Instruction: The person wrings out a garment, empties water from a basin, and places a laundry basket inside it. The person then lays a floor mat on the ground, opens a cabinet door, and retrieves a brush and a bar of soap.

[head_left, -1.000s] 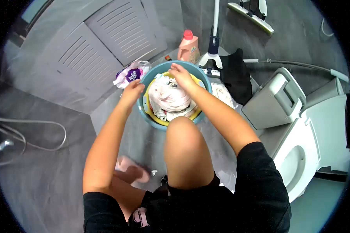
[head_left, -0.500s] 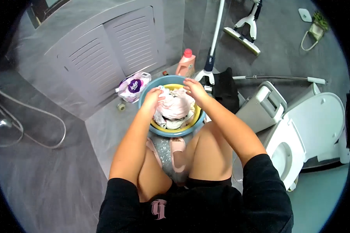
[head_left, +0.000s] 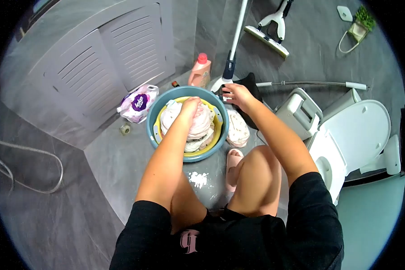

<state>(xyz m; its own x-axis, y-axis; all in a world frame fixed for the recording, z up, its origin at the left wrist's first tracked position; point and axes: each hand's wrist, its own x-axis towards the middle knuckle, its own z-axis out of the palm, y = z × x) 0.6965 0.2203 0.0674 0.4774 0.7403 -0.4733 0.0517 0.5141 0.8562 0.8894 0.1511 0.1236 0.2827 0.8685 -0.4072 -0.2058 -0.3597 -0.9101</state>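
Observation:
A blue basin (head_left: 151, 118) stands on the floor with a yellow basin (head_left: 157, 133) inside it. Pale, bunched clothes (head_left: 170, 116) fill the yellow one. My left hand (head_left: 191, 109) rests on top of the pile, its fingers together and bent into the cloth; their tips are partly hidden. Beyond the basin's right rim, my right hand (head_left: 239, 95) is held up with its fingers apart, holding nothing. Below it, a pale patterned cloth bundle (head_left: 237, 129) lies against the basin's outer right side.
Behind the basin stand a pink detergent bottle (head_left: 200, 71) and a mop (head_left: 229, 67). A purple-and-white package (head_left: 138, 103) lies to the left. White residue (head_left: 198, 179) spots the floor by my pink slipper (head_left: 233, 166). A grey-white bin (head_left: 299, 113) and toilet (head_left: 330, 171) are at right.
My right hand has moved off the clothes to the right, past the rim. My left hand has shifted right over the pile. My view has moved, showing more floor and the cloth bundle.

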